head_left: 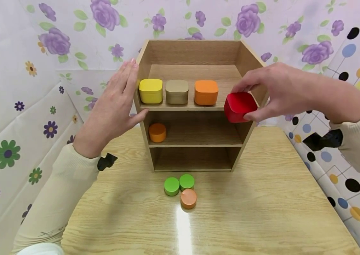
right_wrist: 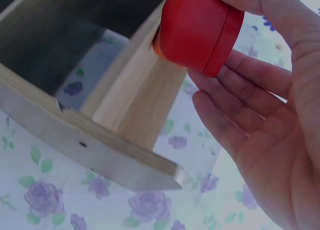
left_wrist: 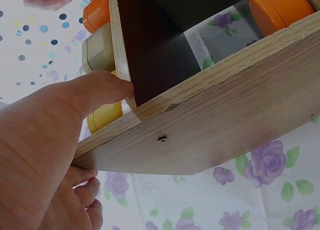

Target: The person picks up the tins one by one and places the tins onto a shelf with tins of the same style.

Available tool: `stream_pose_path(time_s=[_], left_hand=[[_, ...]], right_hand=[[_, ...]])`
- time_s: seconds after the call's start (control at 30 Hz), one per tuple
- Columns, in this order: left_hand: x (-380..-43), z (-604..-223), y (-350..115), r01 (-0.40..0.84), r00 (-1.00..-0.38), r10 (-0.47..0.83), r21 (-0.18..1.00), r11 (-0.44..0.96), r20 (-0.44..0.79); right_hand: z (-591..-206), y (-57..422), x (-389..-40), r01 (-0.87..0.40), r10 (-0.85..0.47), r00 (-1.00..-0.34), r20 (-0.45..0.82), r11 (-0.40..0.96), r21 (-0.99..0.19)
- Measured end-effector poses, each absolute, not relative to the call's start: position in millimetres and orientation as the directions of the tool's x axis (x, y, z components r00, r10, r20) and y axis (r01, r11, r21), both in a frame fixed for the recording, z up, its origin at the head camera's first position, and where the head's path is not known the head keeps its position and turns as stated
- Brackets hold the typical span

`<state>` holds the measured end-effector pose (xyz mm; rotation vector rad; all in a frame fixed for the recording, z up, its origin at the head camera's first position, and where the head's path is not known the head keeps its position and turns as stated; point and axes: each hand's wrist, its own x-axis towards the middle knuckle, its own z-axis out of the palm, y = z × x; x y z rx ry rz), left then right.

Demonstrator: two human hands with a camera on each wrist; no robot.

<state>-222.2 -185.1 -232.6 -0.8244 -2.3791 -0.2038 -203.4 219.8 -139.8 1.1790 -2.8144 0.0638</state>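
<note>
My left hand [head_left: 116, 97] grips the left side panel of a small wooden shelf [head_left: 195, 145], its fingers along the outside and its thumb over the front edge. In the right hand [head_left: 281, 88] I hold a red square-sided container [head_left: 238, 108], pinched between thumb and fingers. It is tilted in front of the top tier's right end. Along that tier stand a yellow container [head_left: 151, 91], an olive-beige one [head_left: 177, 92] and an orange one [head_left: 206, 92]. The right wrist view shows the red container [right_wrist: 200, 28] close beside the shelf's edge.
A round orange container [head_left: 157, 132] stands at the left of the middle tier. On the wooden table [head_left: 256, 212], in front of the shelf, sit two round green containers [head_left: 171, 186] and a round copper-orange one [head_left: 188, 198]. Flower-patterned sheets hang behind and at the left, a dotted one at the right.
</note>
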Motion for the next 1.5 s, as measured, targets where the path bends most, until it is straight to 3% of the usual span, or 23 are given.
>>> stream_pose_path(time_s=[0.43, 0.93, 1.5], left_hand=[[-221.3, -232.5, -184.0, 0.608, -0.625, 0.508, -0.039, 0.793, 0.593], [-221.6, -232.9, -184.2, 0.609, -0.619, 0.508, -0.042, 0.792, 0.599], [-222.4, -233.6, -184.5, 0.619, -0.608, 0.513, -0.043, 0.784, 0.605]], right_hand=[[-128.9, 223.6, -230.1, -0.668, -0.658, -0.739, 0.146, 0.743, -0.032], [-138.3, 220.0, -247.6, -0.608, -0.602, -0.793, 0.092, 0.791, -0.063], [-142.6, 218.7, -256.1, -0.591, -0.588, -0.806, 0.068, 0.806, -0.033]])
